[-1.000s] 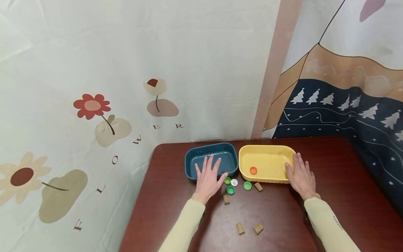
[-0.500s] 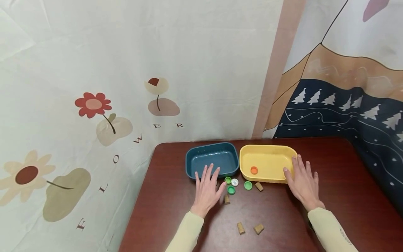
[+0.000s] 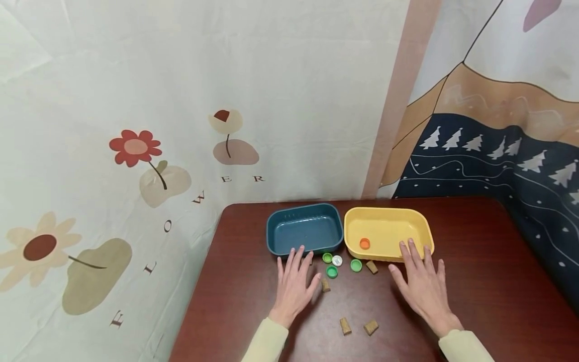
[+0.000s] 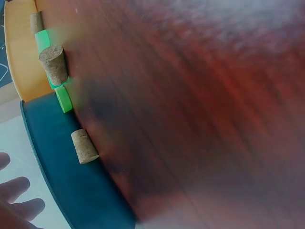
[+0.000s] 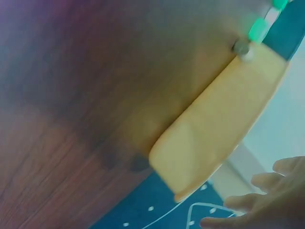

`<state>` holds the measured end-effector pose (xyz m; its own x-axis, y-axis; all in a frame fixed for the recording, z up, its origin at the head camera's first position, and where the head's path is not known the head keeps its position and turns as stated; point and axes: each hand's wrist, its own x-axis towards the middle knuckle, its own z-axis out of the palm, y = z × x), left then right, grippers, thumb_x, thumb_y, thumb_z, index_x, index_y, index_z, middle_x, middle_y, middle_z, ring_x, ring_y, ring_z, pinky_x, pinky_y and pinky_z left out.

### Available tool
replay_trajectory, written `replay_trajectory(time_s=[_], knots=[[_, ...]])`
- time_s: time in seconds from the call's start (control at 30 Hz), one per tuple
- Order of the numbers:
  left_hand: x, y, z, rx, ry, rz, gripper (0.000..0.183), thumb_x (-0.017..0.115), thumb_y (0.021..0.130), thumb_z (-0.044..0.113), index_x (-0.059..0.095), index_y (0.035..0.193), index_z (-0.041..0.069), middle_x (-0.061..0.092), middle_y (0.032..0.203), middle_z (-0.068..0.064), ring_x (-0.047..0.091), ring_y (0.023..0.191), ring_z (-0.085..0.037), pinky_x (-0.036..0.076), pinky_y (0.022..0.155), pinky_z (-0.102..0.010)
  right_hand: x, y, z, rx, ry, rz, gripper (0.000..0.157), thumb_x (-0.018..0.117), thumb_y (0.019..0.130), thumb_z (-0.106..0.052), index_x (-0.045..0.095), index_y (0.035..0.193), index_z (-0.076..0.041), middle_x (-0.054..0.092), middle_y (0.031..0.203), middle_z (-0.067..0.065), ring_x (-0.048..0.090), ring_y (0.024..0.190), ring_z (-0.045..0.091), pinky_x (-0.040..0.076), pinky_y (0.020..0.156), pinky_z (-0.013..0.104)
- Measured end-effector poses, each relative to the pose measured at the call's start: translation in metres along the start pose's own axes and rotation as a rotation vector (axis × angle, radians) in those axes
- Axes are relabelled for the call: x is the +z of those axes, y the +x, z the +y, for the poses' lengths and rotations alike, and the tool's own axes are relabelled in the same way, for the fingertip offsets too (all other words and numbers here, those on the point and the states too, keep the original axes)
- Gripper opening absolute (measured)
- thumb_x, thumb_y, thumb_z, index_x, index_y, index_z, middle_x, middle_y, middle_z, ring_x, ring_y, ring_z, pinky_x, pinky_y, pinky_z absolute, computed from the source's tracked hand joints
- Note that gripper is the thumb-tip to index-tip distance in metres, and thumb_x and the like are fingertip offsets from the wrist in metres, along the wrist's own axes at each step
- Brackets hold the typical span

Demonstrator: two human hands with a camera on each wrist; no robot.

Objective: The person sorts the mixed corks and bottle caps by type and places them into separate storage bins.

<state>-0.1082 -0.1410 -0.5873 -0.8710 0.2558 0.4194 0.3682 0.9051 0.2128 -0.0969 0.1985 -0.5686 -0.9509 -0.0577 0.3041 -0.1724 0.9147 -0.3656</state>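
both hands are empty, fingers spread — the left hand (image 3: 293,289) by the near edge of the blue tray (image 3: 309,229), the right hand (image 3: 424,289) at the yellow tray (image 3: 393,229). between them lie green caps (image 3: 356,265), a white cap (image 3: 336,261) and corks (image 3: 346,326) — an orange cap (image 3: 364,244) sits inside the yellow tray.

Count: corks (image 3: 325,285) (image 3: 372,267) (image 3: 345,326) (image 3: 371,328) (image 4: 85,146), 5; green bottle caps (image 3: 327,258) (image 3: 332,272) (image 3: 356,265), 3; white bottle cap (image 3: 336,261), 1; orange bottle cap (image 3: 364,244), 1; trays (image 3: 305,231) (image 3: 389,234), 2; table (image 3: 479,261), 1.

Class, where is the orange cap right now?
In the head view, the orange cap lies inside the yellow tray, in its near left part, towards the blue tray.
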Motion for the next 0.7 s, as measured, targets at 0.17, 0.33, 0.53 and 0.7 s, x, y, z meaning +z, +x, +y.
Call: replay_trajectory(time_s=[0.17, 0.33, 0.53, 0.7], knots=[[-0.001, -0.005, 0.0, -0.011, -0.018, 0.013, 0.053, 0.065, 0.098, 0.044, 0.062, 0.143, 0.015, 0.05, 0.155, -0.011, 0.041, 0.147, -0.036, 0.029, 0.111, -0.073, 0.005, -0.014, -0.014, -0.065, -0.052, -0.018, 0.07, 0.057, 0.103, -0.051, 0.043, 0.157, -0.009, 0.039, 0.162, 0.018, 0.029, 0.146, 0.053, 0.021, 0.107, 0.079], [-0.001, -0.007, 0.0, -0.011, -0.017, 0.032, 0.051, 0.066, 0.096, 0.042, 0.064, 0.14, 0.015, 0.052, 0.153, -0.012, 0.044, 0.145, -0.038, 0.033, 0.108, -0.074, 0.012, -0.028, -0.026, -0.119, -0.085, -0.026, 0.069, 0.062, 0.098, -0.052, 0.05, 0.153, -0.012, 0.044, 0.16, 0.015, 0.034, 0.145, 0.049, 0.025, 0.107, 0.077], [-0.001, -0.008, 0.001, -0.011, -0.02, 0.03, 0.051, 0.066, 0.097, 0.041, 0.063, 0.141, 0.015, 0.052, 0.153, -0.011, 0.043, 0.145, -0.037, 0.032, 0.109, -0.073, 0.022, -0.044, -0.038, -0.144, -0.106, -0.081, 0.069, 0.068, 0.094, -0.053, 0.056, 0.15, -0.015, 0.05, 0.157, 0.012, 0.042, 0.142, 0.046, 0.027, 0.107, 0.074], [0.001, -0.009, 0.002, -0.004, -0.021, 0.045, 0.051, 0.066, 0.097, 0.042, 0.063, 0.141, 0.016, 0.052, 0.153, -0.011, 0.044, 0.144, -0.036, 0.033, 0.109, -0.072, 0.028, -0.054, -0.047, -0.151, -0.11, -0.161, 0.069, 0.07, 0.092, -0.055, 0.06, 0.147, -0.015, 0.053, 0.154, 0.01, 0.05, 0.137, 0.043, 0.035, 0.106, 0.071]])
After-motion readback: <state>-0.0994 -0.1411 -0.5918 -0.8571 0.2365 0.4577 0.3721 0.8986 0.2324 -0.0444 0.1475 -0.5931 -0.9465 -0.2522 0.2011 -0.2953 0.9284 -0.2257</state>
